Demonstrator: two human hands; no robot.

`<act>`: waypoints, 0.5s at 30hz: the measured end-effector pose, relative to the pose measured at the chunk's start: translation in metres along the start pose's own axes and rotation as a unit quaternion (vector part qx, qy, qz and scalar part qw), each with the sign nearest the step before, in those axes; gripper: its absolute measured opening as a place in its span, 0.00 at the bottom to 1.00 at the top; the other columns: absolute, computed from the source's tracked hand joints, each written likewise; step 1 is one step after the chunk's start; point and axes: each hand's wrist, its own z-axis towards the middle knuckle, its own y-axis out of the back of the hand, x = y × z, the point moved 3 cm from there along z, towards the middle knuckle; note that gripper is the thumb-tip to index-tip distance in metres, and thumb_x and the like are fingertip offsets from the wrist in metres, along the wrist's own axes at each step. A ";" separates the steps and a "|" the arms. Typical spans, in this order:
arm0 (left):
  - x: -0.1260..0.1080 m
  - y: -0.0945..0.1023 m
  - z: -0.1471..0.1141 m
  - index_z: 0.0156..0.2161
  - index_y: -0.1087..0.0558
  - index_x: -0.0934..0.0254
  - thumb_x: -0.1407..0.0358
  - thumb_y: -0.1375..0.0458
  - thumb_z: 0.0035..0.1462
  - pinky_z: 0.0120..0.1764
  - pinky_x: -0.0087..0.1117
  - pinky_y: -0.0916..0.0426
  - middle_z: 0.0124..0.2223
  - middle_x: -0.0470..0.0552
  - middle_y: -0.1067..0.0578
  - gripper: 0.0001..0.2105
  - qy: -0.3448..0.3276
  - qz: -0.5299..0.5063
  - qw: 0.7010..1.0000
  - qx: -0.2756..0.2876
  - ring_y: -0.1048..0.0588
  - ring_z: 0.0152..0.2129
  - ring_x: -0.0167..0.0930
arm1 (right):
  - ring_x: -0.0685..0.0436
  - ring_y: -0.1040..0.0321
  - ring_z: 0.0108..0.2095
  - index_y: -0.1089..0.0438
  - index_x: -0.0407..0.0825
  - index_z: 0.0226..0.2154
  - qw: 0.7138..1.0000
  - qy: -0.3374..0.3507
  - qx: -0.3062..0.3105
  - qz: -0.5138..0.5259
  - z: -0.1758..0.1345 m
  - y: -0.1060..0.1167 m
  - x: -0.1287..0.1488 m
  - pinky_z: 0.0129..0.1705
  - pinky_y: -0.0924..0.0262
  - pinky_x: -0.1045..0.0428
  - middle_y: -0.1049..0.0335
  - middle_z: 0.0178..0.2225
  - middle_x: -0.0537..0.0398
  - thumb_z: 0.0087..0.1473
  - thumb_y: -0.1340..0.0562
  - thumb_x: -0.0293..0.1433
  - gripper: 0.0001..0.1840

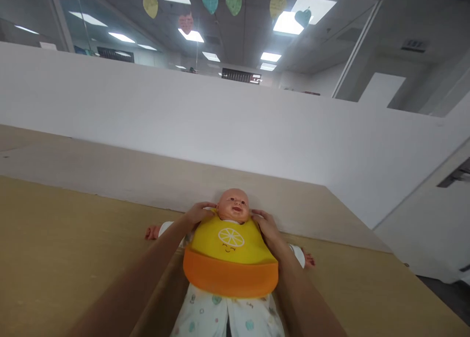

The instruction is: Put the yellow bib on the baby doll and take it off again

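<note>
Bib (230, 257) is spread over the doll (234, 203), left hand (200, 213) and right hand (267, 225) beside the doll's neck, grip and fastening too hidden to tell.

Bib (231, 255) yel w/ wht citrus-slice print (231, 237), orng pocket (230, 279); trousers (205, 313) wht w/ grn motifs; tabletop (73, 258) tan.

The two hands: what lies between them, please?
In the head view, the doll's head and top of the yellow bib lie between left hand and right hand.
</note>
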 end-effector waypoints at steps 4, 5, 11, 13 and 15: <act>0.002 0.003 -0.015 0.34 0.26 0.67 0.68 0.35 0.30 0.29 0.30 0.33 0.23 0.47 0.24 0.18 -0.008 -0.060 0.998 0.005 0.27 0.22 0.30 | 0.45 0.31 0.23 0.34 0.46 0.43 0.998 -0.036 0.010 0.055 -0.033 0.005 0.007 0.24 0.40 0.53 0.28 0.23 0.56 0.34 0.38 0.28 0.27; 0.001 0.003 -0.017 0.31 0.26 0.67 0.68 0.35 0.30 0.29 0.30 0.33 0.23 0.48 0.24 0.16 -0.010 -0.063 0.998 -0.004 0.27 0.22 0.30 | 0.46 0.31 0.23 0.34 0.47 0.40 0.998 -0.037 0.014 0.054 -0.037 0.005 0.009 0.24 0.40 0.53 0.28 0.24 0.56 0.33 0.37 0.27 0.25; -0.007 -0.002 -0.023 0.25 0.26 0.67 0.65 0.37 0.36 0.25 0.29 0.35 0.21 0.48 0.26 0.08 -0.027 -0.037 0.996 -0.071 0.29 0.20 0.29 | 0.46 0.31 0.22 0.34 0.47 0.34 0.997 -0.042 0.012 0.056 -0.031 0.002 0.007 0.26 0.38 0.53 0.28 0.22 0.55 0.35 0.39 0.24 0.17; -0.010 -0.001 -0.024 0.25 0.25 0.66 0.65 0.39 0.40 0.25 0.28 0.36 0.20 0.47 0.26 0.07 -0.047 0.004 0.994 -0.095 0.29 0.20 0.28 | 0.46 0.31 0.22 0.34 0.47 0.34 0.996 -0.050 0.016 0.067 -0.025 0.001 0.003 0.25 0.39 0.53 0.29 0.21 0.55 0.35 0.39 0.25 0.17; -0.011 0.001 -0.022 0.26 0.25 0.66 0.65 0.41 0.42 0.26 0.27 0.36 0.21 0.47 0.26 0.06 -0.067 0.059 0.989 -0.119 0.29 0.21 0.28 | 0.46 0.32 0.22 0.35 0.47 0.35 0.996 -0.058 0.024 0.067 -0.019 0.001 -0.001 0.25 0.39 0.53 0.29 0.21 0.56 0.36 0.39 0.26 0.18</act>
